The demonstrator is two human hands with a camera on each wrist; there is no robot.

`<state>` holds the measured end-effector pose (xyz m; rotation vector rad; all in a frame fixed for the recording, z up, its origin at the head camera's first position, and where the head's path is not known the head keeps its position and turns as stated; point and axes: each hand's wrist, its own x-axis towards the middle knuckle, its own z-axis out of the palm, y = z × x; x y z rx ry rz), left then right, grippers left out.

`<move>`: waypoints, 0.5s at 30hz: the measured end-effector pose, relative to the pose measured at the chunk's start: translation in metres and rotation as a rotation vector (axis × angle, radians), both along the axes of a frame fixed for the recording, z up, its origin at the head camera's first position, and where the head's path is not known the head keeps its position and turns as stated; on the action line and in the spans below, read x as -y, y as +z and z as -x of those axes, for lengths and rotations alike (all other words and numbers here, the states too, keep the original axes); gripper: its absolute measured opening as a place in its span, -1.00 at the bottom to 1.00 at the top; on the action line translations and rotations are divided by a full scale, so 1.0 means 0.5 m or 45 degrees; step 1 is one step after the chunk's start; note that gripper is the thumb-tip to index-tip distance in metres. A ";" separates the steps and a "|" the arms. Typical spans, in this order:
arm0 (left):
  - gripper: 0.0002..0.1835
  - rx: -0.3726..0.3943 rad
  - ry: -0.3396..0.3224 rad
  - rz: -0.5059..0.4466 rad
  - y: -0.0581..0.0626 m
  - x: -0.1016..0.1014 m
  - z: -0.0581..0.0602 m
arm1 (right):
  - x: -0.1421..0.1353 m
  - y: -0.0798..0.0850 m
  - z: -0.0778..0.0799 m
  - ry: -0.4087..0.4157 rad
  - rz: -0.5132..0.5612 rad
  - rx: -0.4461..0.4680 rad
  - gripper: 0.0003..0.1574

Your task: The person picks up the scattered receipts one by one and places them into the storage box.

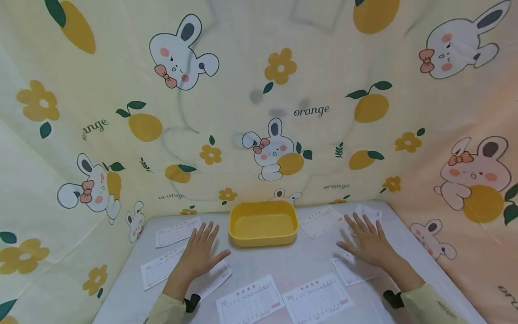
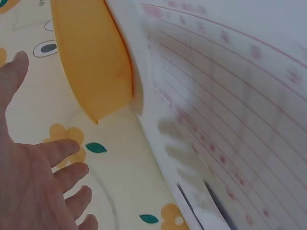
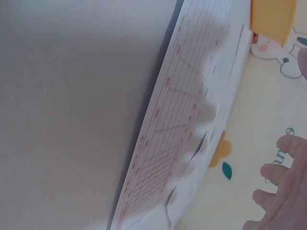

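My left hand (image 1: 201, 253) hovers over the left side of the table, fingers spread and holding nothing. Below it lie printed paper forms, one (image 1: 163, 266) partly covered by the wrist. On the other side my right hand (image 1: 366, 240) is likewise spread above the table, above a form (image 1: 354, 270) and near a smaller slip (image 1: 369, 211). Between the hands, at the back, stands a yellow plastic bin (image 1: 263, 242). In the left wrist view the left fingers (image 2: 67, 151) are apart from the paper; the right wrist view shows the right fingers (image 3: 276, 173) touching nothing.
Two forms (image 1: 250, 299) (image 1: 317, 298) lie side by side at the front middle. Another form (image 1: 178, 231) is at the back left, and one (image 1: 321, 220) right of the bin. A printed cloth (image 1: 243, 90) with rabbits and oranges walls the white table (image 1: 279, 263).
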<state>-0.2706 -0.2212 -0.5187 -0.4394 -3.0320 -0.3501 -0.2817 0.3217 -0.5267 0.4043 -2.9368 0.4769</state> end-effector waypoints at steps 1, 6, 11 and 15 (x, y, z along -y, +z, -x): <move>0.08 0.000 -0.001 -0.009 0.001 -0.005 0.003 | -0.001 0.002 0.003 0.000 0.002 -0.005 0.27; 0.09 0.022 -0.025 -0.043 0.002 -0.026 0.021 | -0.011 0.006 0.015 -0.013 0.024 -0.006 0.28; 0.09 0.019 -0.060 -0.051 -0.006 -0.043 0.035 | -0.031 -0.002 0.027 -0.012 0.043 0.001 0.27; 0.09 0.030 -0.081 -0.064 -0.008 -0.058 0.044 | -0.051 -0.013 0.037 -0.021 0.048 0.016 0.27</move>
